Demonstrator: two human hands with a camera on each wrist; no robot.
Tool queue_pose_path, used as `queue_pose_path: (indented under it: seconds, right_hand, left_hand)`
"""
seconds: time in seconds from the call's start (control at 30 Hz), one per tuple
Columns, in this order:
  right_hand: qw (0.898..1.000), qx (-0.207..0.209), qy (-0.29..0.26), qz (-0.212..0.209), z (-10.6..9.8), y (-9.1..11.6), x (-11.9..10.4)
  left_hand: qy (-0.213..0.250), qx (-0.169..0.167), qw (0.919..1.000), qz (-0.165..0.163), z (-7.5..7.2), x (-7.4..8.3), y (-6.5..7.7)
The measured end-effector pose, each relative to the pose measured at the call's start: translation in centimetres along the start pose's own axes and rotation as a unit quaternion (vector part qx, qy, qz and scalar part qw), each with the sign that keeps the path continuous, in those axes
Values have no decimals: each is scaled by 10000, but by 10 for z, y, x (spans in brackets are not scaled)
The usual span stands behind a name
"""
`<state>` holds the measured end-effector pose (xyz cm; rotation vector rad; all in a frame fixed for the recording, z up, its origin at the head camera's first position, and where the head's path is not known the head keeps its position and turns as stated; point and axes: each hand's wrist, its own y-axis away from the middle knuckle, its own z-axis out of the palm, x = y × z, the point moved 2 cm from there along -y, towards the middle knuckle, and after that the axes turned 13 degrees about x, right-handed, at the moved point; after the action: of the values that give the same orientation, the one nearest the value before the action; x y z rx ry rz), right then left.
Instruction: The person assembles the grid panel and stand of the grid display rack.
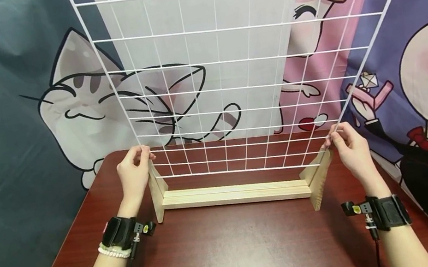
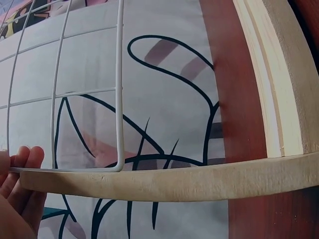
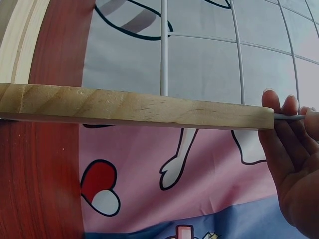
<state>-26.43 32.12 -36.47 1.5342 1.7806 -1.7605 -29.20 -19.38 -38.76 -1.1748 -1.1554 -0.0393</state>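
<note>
A white wire grid panel (image 1: 209, 173) stands upright, its lower end between the two side boards of a pale wooden stand. My left hand (image 1: 134, 171) pinches the panel's left edge wire just above the left side board (image 1: 157, 194). On the other side, my right hand (image 1: 353, 151) pinches the right edge wire at the top of the right side board (image 1: 319, 182). A grooved wooden crossbar (image 1: 236, 194) joins the boards, and the panel's bottom wire hangs above it. In the left wrist view, the panel's rounded corner (image 2: 119, 164) lies along the board's inner face.
The stand is on a reddish-brown table (image 1: 233, 252). Behind it hangs a cartoon-printed cloth (image 1: 83, 103). Each wrist wears a black strap (image 1: 118, 232) with a small camera and cable.
</note>
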Motion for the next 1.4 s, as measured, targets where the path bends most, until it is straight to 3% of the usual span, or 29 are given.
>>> queue_pose_path:
  seconds: [0.23,0.4,0.6,0.77,0.97,1.4]
  right_hand:
    - [9992,164,360,-77,-2,2,-1]
    - [9999,121,53,-48,-1,1,-2]
    - [9999,139,98,-14,-1,2,-5]
    - [9992,134,-335,142,1,4,-8]
    - [9997,187,-158,49,1,6,-8]
    - [9992,12,-389,107,-1,7,-5]
  left_hand:
    - [-87,54,9999,4,-2,1,3]
    - [-66,102,9999,63,-2,1,2]
    - [-3,85,9999,72,-3,1,2]
    - [118,59,9999,0,-5,1,4]
    - [168,44,9998,15,-7,2,5]
    - [87,168,9997,127,-6,3,3]
